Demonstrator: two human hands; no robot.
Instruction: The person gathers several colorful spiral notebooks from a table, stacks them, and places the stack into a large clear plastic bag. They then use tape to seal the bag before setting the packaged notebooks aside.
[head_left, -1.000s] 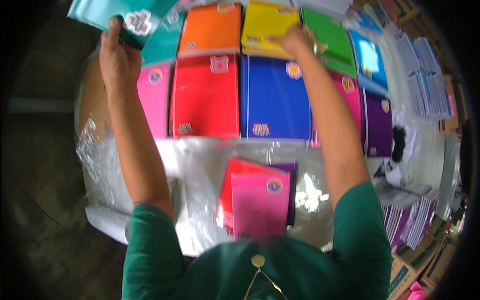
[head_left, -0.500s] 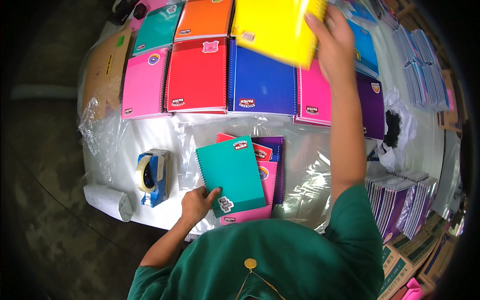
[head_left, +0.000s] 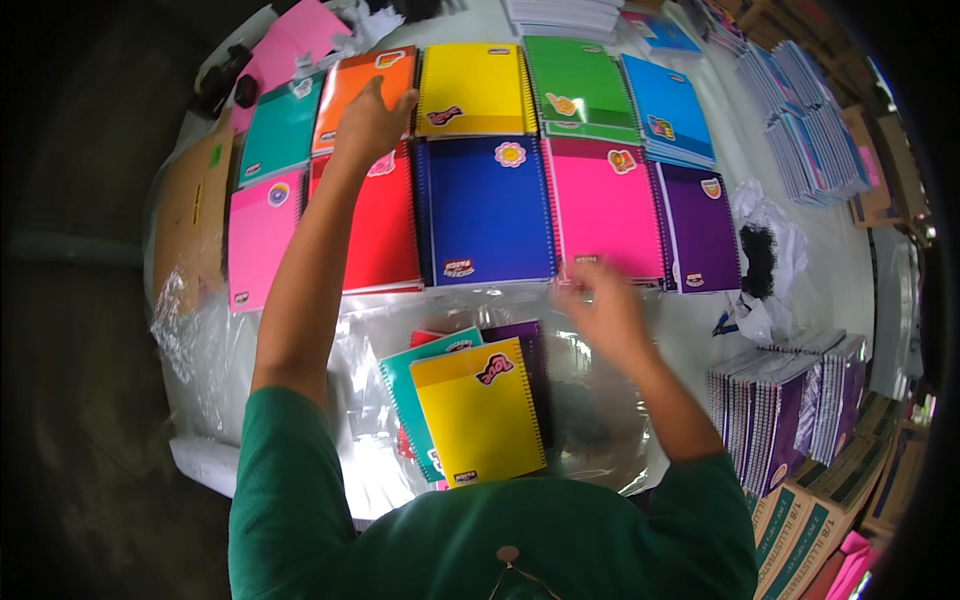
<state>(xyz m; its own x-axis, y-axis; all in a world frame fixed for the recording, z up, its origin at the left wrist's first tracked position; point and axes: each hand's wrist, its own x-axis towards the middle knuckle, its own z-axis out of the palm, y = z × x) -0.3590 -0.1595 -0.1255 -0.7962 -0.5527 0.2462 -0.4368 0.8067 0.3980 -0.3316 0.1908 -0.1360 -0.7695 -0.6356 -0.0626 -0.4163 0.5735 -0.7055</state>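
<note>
My left hand [head_left: 375, 125] reaches over the orange spiral notebook [head_left: 385, 68] in the far row, its thumb and forefinger apart and nothing held. My right hand [head_left: 608, 305], smeared by motion, is at the near edge of the pink notebook [head_left: 608, 220], and its fingers cannot be made out. Close to my body lies a fanned pile, with a yellow spiral notebook [head_left: 480, 420] on top. Parts of a teal notebook [head_left: 405, 390] and a dark purple one [head_left: 535, 365] stick out beneath it. My left forearm crosses the red notebook [head_left: 390, 230].
Two rows of notebook stacks, among them blue [head_left: 490, 215], green [head_left: 580, 80] and purple [head_left: 695, 235], fill the table's far side. Purple notebook stacks [head_left: 775, 410] stand at right above cardboard boxes [head_left: 820, 520]. A flat cardboard piece [head_left: 190, 210] and clear plastic are at left.
The yellow notebook has come from my raised right hand onto the near pile. My left hand has left the teal notebook and moved out to the orange one. My right hand has drawn nearer.
</note>
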